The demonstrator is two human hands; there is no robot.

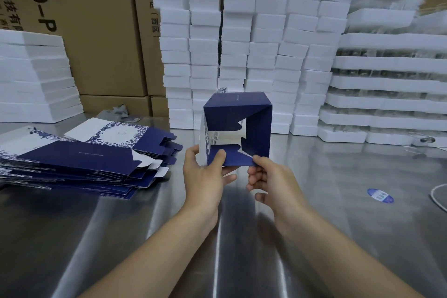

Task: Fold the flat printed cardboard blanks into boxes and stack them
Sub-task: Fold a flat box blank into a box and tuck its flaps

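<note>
A navy blue box (256, 118), half folded into a cube, is held up over the steel table (326, 189), its end facing me. The end flaps are partly folded in and leave a notched gap showing the white inside. My left hand (205, 174) grips the lower left corner, thumb pressed on the bottom flap. My right hand (268, 179) pinches the lower right corner between thumb and fingers. A fanned pile of flat blue-and-white printed blanks (79, 162) lies on the table to the left.
A wall of stacked white foam blocks (242, 51) rises just behind the box, with white foam trays (387, 84) at right and more (36, 80) at far left. Brown shipping cartons (96, 31) stand behind. A blue oval sticker (380, 195) and a white cable (437, 198) lie on the table at right.
</note>
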